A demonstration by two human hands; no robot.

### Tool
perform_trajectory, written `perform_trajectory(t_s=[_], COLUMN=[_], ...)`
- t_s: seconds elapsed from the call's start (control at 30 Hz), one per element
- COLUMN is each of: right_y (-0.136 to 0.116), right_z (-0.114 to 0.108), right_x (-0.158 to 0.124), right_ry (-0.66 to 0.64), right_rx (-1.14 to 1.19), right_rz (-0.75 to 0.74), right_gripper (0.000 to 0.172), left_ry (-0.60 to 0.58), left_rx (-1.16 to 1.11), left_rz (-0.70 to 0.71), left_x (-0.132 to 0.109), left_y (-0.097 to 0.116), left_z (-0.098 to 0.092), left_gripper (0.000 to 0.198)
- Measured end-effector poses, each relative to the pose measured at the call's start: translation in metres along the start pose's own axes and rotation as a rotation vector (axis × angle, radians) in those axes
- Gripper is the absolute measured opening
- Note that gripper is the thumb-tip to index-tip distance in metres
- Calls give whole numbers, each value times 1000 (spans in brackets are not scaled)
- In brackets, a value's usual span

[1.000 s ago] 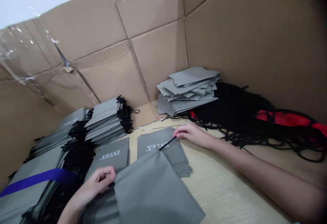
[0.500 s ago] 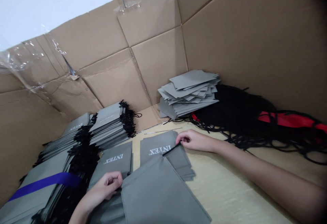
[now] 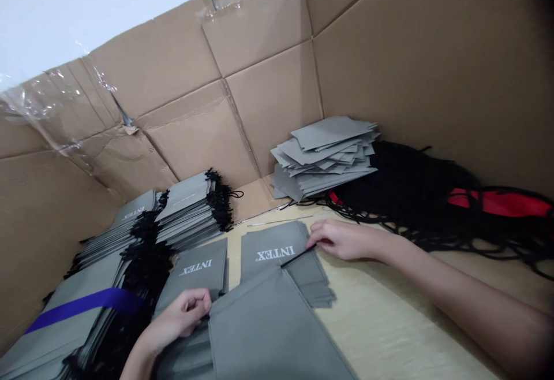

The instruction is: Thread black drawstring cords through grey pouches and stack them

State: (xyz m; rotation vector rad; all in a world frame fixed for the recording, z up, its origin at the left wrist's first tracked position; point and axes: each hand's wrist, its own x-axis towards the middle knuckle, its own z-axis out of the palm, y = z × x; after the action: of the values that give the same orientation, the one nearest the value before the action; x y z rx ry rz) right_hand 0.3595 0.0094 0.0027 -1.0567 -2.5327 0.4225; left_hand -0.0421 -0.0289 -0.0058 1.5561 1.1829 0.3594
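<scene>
A grey drawstring pouch (image 3: 277, 328) lies slanted across the front centre, its plain side up. A black cord (image 3: 298, 256) comes out of its upper right corner, and my right hand (image 3: 335, 240) pinches the far end of that cord, which is taut. At the pouch's upper left corner my left hand (image 3: 188, 310) is closed with curled fingers, a bit of black cord showing at them. Behind the pouch sits a small stack of grey pouches (image 3: 270, 241) printed INTEX. Another printed stack (image 3: 199, 264) lies beyond my left hand.
Finished-looking stacks with black cord ends (image 3: 186, 212) stand at the left, one under a purple strap (image 3: 86, 309). Loose grey pouches (image 3: 329, 134) are piled at the back. Black cords (image 3: 415, 189) with a red band (image 3: 497, 202) lie right. Cardboard walls (image 3: 268, 108) enclose the table.
The camera view has shifted slightly, moving everything a little to the right. My right hand has drawn the cord a little straighter; both hands keep their grip.
</scene>
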Motion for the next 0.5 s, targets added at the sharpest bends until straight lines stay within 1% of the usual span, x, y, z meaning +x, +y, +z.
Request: perform_trajectory(t_s=[0.2, 0.33, 0.4, 0.43, 0.47, 0.5], right_y=[-5, -7, -7, -7, -7, -7], right_z=[-4, -5, -5, -5, -4, -4], right_x=[-2, 1, 2, 2, 2, 2], right_ry=[45, 91, 131, 147, 164, 178], right_rx=[1, 4, 3, 0, -5, -12], right_rz=[-58, -35, -24, -25, -29, -35], right_gripper=[35, 30, 28, 28, 28, 29], left_ry=[16, 50, 86, 128, 202, 305], left_rx=[-21, -73, 28, 140, 286, 450], left_rz=[-27, -50, -77, -87, -89, -84], left_x=[0, -1, -2, -2, -2, -2], left_y=[2, 1, 3, 7, 12, 21], left_z=[3, 1, -5, -7, -8, -6], left_gripper=[45, 45, 44, 42, 40, 38])
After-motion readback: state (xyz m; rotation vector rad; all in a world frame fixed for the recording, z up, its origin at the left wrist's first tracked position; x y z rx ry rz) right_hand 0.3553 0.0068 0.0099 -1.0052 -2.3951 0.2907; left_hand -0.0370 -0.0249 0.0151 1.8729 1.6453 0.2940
